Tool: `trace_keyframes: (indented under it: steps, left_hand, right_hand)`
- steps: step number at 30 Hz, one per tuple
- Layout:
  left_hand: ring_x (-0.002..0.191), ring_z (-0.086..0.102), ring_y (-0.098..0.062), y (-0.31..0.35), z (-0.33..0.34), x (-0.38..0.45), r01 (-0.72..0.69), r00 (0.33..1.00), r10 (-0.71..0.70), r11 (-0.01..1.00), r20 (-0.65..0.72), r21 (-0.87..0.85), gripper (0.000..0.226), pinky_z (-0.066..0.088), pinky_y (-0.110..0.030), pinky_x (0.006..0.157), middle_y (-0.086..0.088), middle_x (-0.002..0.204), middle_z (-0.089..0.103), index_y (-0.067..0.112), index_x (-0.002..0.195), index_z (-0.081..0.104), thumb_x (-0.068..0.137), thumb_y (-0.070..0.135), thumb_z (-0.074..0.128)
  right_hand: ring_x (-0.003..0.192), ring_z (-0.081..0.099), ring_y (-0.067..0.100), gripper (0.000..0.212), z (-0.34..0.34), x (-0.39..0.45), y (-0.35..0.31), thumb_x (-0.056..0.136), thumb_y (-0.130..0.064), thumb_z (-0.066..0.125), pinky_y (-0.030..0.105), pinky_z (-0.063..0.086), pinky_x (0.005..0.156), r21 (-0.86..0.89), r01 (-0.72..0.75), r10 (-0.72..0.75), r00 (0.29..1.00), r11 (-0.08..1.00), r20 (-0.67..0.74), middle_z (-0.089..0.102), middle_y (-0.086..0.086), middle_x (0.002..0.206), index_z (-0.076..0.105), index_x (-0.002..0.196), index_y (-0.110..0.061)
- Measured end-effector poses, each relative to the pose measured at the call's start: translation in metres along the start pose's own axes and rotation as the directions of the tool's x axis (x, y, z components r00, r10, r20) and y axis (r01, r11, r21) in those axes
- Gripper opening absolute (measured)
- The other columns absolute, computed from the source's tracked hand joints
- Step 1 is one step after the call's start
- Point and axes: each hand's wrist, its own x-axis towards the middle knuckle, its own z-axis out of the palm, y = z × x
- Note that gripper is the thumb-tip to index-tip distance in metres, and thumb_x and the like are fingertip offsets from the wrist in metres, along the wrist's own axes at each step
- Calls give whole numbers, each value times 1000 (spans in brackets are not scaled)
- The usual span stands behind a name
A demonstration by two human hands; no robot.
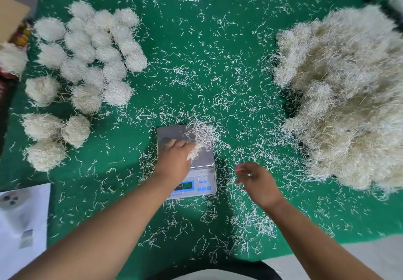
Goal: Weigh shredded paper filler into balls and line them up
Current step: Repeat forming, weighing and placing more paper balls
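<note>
My left hand (177,159) pinches a small tuft of shredded paper (199,135) over the scale (174,133) plate; my right hand (257,178) hovers relaxed, holding nothing. Risk: wiry, springy strands overhang the plate's edge onto the green mat (196,61), skewing the reading. Display partly hidden by my wrist. Finished fluffy balls (87,59) sit left, the big loose pile (340,96) right.

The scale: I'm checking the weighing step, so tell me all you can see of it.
The scale is a small flat unit with a silvery metal platform and a white front panel with a lit display and blue buttons. It sits on the green mat. Loose paper shreds lie on its platform, where the left hand grips some.
</note>
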Motion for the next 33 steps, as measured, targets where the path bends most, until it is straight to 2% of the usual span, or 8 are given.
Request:
trace_keyframes:
  steps: [4, 8, 14, 20, 23, 26, 29, 33]
  left_hand:
    - [135, 50, -23, 45, -9, -14, -32, 990, 55, 985, 133, -168, 56, 44, -39, 111, 1, 147, 57, 26, 149, 54, 95, 13, 65]
    - [118, 60, -24, 93, -17, -53, -77, 965, 115, 983, 236, -165, 44, 53, -39, 95, -1, 134, 64, 26, 137, 59, 92, 27, 56]
    - [87, 62, -20, 119, -32, -105, 76, 967, -33, 984, 252, -164, 13, 47, -33, 70, 5, 98, 65, 31, 98, 49, 90, 41, 46]
    - [115, 63, -16, 85, -38, -147, 381, 923, -341, 872, 176, -306, 44, 47, -30, 93, 1, 137, 66, 21, 139, 62, 97, 35, 62]
    - [103, 60, -7, 59, -51, -163, 521, 840, -537, 760, 77, -389, 51, 44, -28, 86, 7, 132, 67, 22, 147, 58, 97, 28, 68]
    - [59, 54, -8, 38, -66, -172, 577, 764, -646, 690, -12, -437, 50, 43, -24, 60, 4, 87, 72, 21, 145, 58, 96, 20, 68]
    - [57, 54, -12, 27, -81, -169, 549, 755, -652, 691, -76, -470, 25, 42, -23, 61, 1, 69, 67, 18, 114, 72, 90, 19, 65]
    - [76, 71, -30, 26, -89, -142, 477, 806, -577, 765, -133, -432, 19, 60, -43, 66, -5, 90, 74, 20, 113, 69, 97, 13, 61]
  right_hand:
    - [104, 77, 22, 57, 10, 2, -11, 103, -62, 51, 48, 62, 94, 350, -346, 245, 921, 870, 302, 80, 5, 112, 64, 129, -14]
    - [122, 69, 34, 68, 21, 4, -26, 95, -71, 61, 54, 54, 106, 592, -547, 75, 769, 591, 635, 73, 16, 129, 75, 127, -12]
    - [50, 37, 10, 39, 0, 20, -27, 108, -39, 50, 22, 36, 40, 824, -483, 174, 875, 295, 451, 42, -5, 64, 55, 76, -18]
    - [46, 31, 9, 46, -95, 40, 11, 114, -38, 37, 23, 28, 36, 889, -236, 295, 948, 393, 121, 39, -8, 61, 47, 72, -22]
    - [48, 36, 11, 43, -141, 40, 49, 112, -38, 46, 27, 32, 42, 757, -143, 392, 906, 638, -158, 47, -1, 65, 51, 74, -19]
    - [89, 67, 35, 35, -159, 37, 81, 107, -32, 59, 42, 54, 80, 162, -318, 355, 872, 934, -337, 68, 27, 117, 65, 118, 1]
    - [118, 61, 46, 78, -146, 23, 85, 99, -43, 69, 55, 48, 111, -331, -435, 365, 896, 837, -253, 49, 33, 149, 39, 152, 6]
    - [125, 63, 39, 79, -90, -3, 58, 100, -51, 64, 53, 50, 110, -440, -174, 142, 984, 881, -104, 40, 22, 160, 36, 157, -5]
